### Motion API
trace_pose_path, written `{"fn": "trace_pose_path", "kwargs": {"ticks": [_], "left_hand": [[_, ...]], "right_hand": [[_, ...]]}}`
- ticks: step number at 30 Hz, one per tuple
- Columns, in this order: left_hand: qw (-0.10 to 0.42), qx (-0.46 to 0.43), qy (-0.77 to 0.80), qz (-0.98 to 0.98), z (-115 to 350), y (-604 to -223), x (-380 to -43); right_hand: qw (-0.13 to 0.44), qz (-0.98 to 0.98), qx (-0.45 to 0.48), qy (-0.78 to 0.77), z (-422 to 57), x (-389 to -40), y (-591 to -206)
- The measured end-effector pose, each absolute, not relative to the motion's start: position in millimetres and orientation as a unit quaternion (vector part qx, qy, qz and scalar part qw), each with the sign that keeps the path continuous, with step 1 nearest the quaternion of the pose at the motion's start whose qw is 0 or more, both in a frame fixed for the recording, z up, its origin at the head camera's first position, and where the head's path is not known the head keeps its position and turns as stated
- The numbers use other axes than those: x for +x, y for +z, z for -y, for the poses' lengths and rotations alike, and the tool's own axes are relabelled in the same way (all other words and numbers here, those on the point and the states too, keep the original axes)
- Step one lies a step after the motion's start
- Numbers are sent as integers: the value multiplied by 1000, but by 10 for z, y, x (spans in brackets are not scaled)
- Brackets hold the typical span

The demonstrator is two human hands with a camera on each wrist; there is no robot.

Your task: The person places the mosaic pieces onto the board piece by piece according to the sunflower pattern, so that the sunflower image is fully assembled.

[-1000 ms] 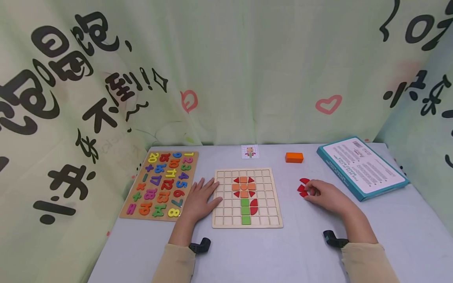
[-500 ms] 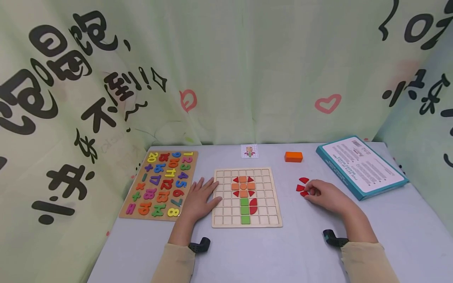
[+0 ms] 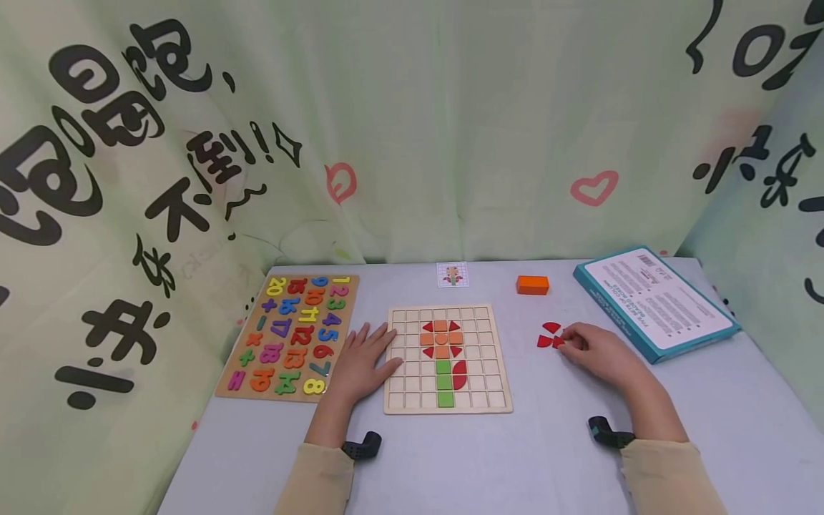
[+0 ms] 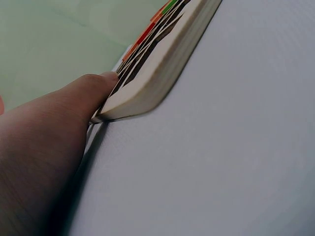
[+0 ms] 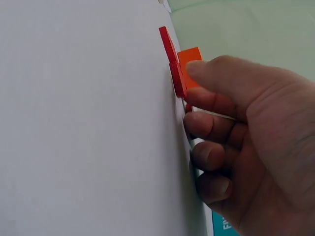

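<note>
My left hand (image 3: 363, 365) rests with fingers spread on the left edge of a wooden grid board (image 3: 488, 397); its thumb (image 4: 101, 81) lies over the rim in the left wrist view. On the board, orange squares (image 3: 440, 352), red corner pieces, a column of green squares (image 3: 445, 383) and two red rounded pieces (image 3: 459, 375) form a flower shape. My right hand (image 3: 599, 350) has curled fingers, thumb and index fingertips at a red fan-shaped piece (image 3: 558, 342). Other red fan-shaped pieces (image 3: 551, 327) lie around those fingertips, partly hidden by them.
A board of coloured numbers (image 3: 290, 340) lies at the left, partly under my left forearm. Behind the grid board is a small pattern card (image 3: 453, 275). An orange block (image 3: 532, 285) stands at the back, and a teal box (image 3: 659, 304) lies at the right.
My right fingertips have shifted slightly, and the red piece by them has moved a little away from me and turned. The left hand stays on the board.
</note>
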State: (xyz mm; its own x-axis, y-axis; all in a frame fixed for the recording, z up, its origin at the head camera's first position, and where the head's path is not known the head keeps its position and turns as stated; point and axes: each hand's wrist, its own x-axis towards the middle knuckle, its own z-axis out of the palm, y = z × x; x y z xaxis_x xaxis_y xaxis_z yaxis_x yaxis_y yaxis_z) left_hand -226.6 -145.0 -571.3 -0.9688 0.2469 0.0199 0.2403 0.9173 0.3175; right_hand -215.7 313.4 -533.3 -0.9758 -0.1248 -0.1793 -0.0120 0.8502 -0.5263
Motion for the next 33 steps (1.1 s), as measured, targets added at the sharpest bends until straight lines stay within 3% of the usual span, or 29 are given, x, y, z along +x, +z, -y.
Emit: {"fn": "trace_pose_path", "kwargs": {"ticks": [33], "left_hand": [[5, 121, 161, -980, 1443, -5702, -2250]], "right_hand": [[93, -960, -34, -261, -3053, -2176, -5334]]}}
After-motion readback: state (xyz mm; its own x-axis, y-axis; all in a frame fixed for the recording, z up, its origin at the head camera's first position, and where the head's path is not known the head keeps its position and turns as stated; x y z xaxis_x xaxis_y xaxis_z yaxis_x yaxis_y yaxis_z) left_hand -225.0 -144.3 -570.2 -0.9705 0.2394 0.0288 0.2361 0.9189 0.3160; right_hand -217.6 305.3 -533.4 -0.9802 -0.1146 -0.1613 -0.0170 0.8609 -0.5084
